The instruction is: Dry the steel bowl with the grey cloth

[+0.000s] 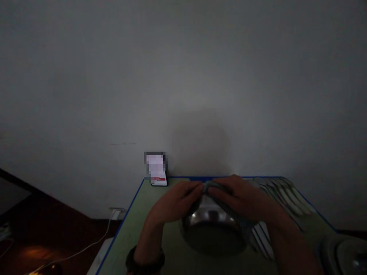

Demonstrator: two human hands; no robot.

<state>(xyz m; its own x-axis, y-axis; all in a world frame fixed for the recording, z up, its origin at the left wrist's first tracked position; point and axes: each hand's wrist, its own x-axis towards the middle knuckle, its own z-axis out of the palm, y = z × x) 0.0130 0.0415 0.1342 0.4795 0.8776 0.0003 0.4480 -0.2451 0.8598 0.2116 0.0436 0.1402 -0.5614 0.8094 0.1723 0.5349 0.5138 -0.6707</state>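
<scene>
A shiny metal bowl [212, 236] is held over the green table, its rounded side facing me. My left hand [177, 200] grips it at the upper left edge, fingers closed over the top. At the upper right, my right hand [243, 196] is closed on a grey checked cloth [245, 226] and presses it to the bowl's edge. Part of the cloth hangs down the bowl's right side. The two hands almost meet at the top, and the fingertips behind the bowl are hidden.
The green table [143, 225] with blue edging stands against a grey wall [183, 76]. A phone [159, 179] leans on the wall at back left. Several pale-handled utensils [289, 196] lie at right, with stacked round dishes or lids [344, 254] nearer. A white cable [97, 241] runs left.
</scene>
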